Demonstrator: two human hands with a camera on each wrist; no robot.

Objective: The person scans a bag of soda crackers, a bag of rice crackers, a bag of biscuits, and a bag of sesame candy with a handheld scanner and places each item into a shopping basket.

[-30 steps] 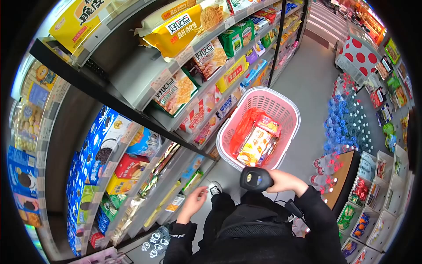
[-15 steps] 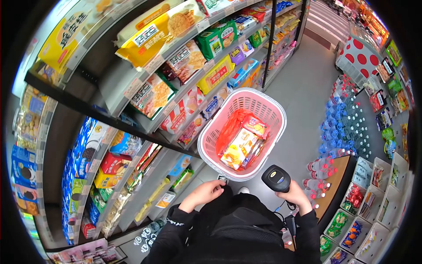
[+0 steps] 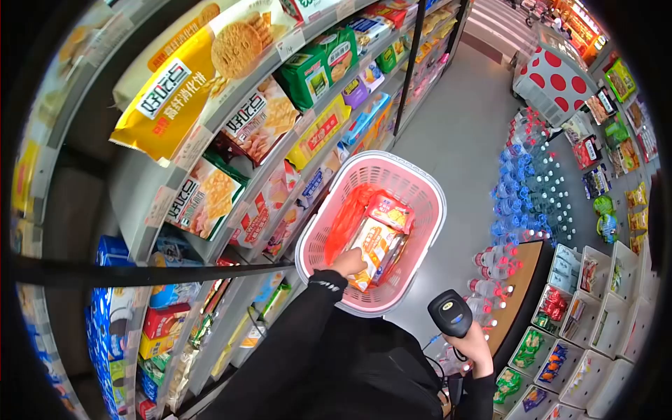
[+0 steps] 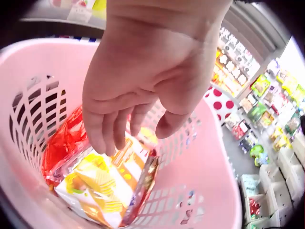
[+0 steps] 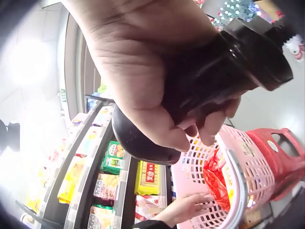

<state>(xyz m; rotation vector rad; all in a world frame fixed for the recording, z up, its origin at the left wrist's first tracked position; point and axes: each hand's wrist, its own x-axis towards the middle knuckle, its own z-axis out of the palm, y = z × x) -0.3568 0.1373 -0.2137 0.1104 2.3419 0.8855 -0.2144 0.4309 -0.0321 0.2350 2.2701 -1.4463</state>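
My left hand (image 3: 350,262) reaches down inside a pink plastic basket (image 3: 425,241). Its fingers hang loosely over a white, orange and yellow snack packet (image 4: 102,183), holding nothing. Beside that packet lie a red plastic bag (image 3: 344,225) and a red snack pack (image 3: 390,212). Off to the basket's right, my right hand (image 3: 474,348) grips a black barcode scanner (image 3: 450,313) by its handle, with the fingers wrapped round it in the right wrist view. The scanner's rounded head points up and forward in the head view.
Shelves of biscuit packs, such as a yellow bag (image 3: 164,112), rise along the left. Plastic bottles (image 3: 514,189) stand on the floor at right, near a wooden edge (image 3: 521,297) and white snack bins (image 3: 560,308). A polka-dot box (image 3: 556,80) is farther back.
My left hand has moved forward from beside the basket to inside it, over the packets. My right hand still holds the scanner and has moved slightly down. The shelves have shifted left in view.
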